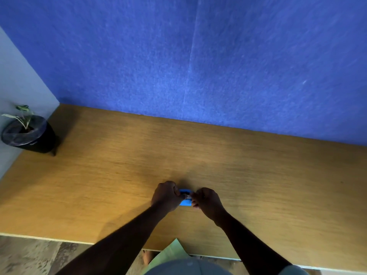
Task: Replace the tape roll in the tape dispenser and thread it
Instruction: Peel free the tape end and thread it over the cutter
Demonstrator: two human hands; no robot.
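A small blue tape dispenser sits on the wooden table between my two hands. My left hand grips its left end with curled fingers. My right hand pinches at its right end, fingertips touching the dispenser. A pale strip, possibly tape, shows in the middle of the dispenser; the roll itself is mostly hidden by my fingers.
A black pot with a small plant stands at the far left corner. A blue felt wall rises behind the table. A green sheet lies over the near table edge, above the floor.
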